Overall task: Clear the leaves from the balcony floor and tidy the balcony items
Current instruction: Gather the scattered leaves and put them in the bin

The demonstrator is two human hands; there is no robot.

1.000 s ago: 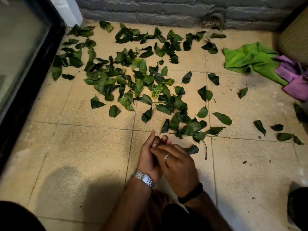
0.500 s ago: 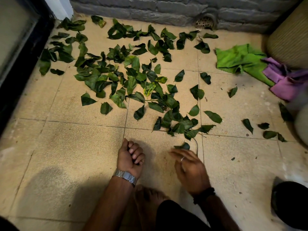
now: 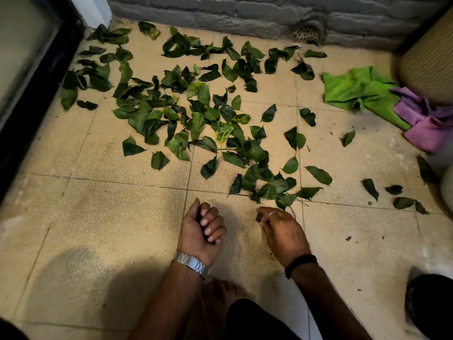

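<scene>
— Listing hands first: left hand (image 3: pixel 201 227), palm up, fingers curled over something dark, too hidden to name; steel watch (image 3: pixel 191 264) at the wrist. Right hand (image 3: pixel 282 229), knuckles up, fingertips pinching a small leaf piece (image 3: pixel 258 216) just above the tile; ring on one finger, black band (image 3: pixel 301 261) at the wrist.

— And the leaves?

— Scattered green leaves (image 3: pixel 196 119) across the far half of the tiled floor (image 3: pixel 98 229), densest centre-left, thinning toward the right; nearest cluster (image 3: pixel 269 185) just beyond the right hand.

— Edges?

— Left: dark door frame (image 3: pixel 36 99), leaves close against it. Far: grey stone wall (image 3: pixel 220 13) with a round drain grille (image 3: pixel 306 33) at its base. Right: woven pot (image 3: pixel 429 60), green cloth (image 3: pixel 360 89) and purple cloth (image 3: pixel 426 123) overlapping beside it; dark round object (image 3: pixel 429 305) at lower right, cut off by the frame.

— Open room?

— Bare tiles near left and between the hands; bare foot (image 3: pixel 220 290) below the wrists.
</scene>
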